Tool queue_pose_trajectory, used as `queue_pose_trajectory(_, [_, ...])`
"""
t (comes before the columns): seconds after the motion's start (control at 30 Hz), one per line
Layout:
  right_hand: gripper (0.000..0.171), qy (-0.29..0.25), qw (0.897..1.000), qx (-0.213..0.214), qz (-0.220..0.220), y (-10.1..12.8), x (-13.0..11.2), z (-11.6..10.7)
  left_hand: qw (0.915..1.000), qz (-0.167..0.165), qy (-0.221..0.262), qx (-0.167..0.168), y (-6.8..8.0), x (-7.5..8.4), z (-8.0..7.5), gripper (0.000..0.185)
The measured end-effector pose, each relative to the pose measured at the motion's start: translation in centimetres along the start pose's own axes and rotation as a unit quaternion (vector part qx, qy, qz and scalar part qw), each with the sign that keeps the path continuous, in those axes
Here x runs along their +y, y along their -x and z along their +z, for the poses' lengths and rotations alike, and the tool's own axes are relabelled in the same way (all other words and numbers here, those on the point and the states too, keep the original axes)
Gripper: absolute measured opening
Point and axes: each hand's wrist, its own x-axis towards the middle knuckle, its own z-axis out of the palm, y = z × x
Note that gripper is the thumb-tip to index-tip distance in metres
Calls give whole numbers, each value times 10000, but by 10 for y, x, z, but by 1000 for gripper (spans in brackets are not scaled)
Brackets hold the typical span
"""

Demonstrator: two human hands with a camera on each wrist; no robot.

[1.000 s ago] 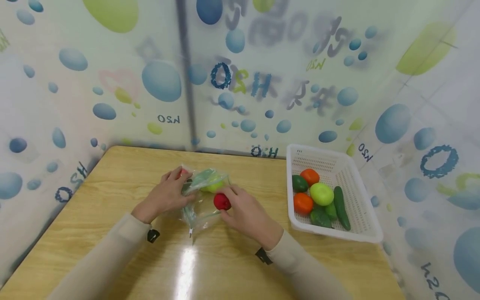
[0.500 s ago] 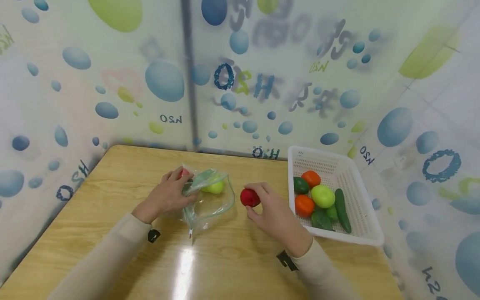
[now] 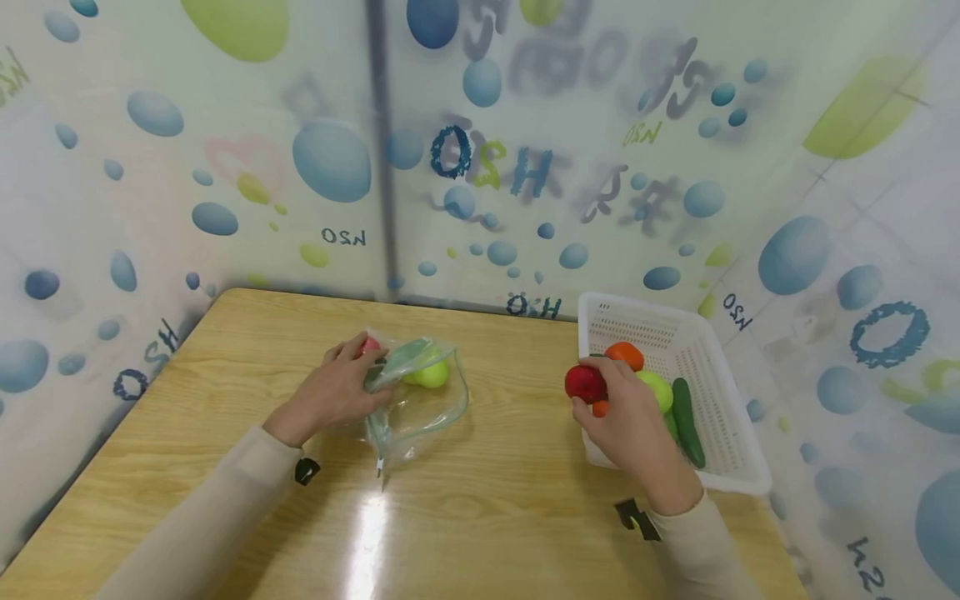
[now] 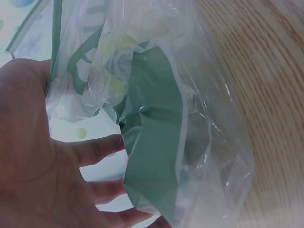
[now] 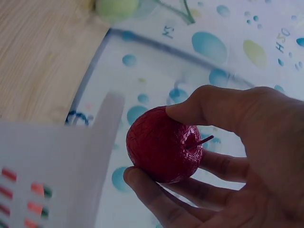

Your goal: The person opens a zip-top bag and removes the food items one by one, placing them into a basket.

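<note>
The right hand (image 3: 633, 421) held the red apple (image 3: 586, 383) tight in its fingers. A second before, the apple was by the bag; now it was over the near edge of the white basket (image 3: 738, 400), so it seemed about to go in. The left hand (image 3: 333, 390) still pinched the clear bag (image 3: 416, 400), with a green fruit (image 3: 433, 373) inside.

The bag (image 3: 416, 400) lies on the desk (image 3: 480, 517) at centre; the basket (image 3: 731, 392) sits at three o'clock, the apple (image 3: 586, 383) over its nine-o'clock rim.
</note>
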Motion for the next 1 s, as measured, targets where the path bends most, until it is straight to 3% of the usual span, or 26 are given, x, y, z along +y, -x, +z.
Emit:
queue_pose_trajectory(0.3, [55, 302, 9967, -104, 745, 9, 24, -14, 10000, -2, -28, -20, 1, -4, 2, 77])
queue_pose_trajectory(0.6, [57, 568, 9843, -1009, 1333, 8, 34, -15, 10000, -52, -13, -52, 1, -3, 1, 77])
queue_pose_trajectory(0.8, [53, 572, 9780, -1517, 1311, 7, 38, -14, 9999, -71, 2, -80, 1, -5, 2, 77])
queue_pose_trajectory(1.0, [52, 574, 9748, -1699, 1329, 8, 38, -12, 9999, -72, 9, -128, 1, -6, 2, 78])
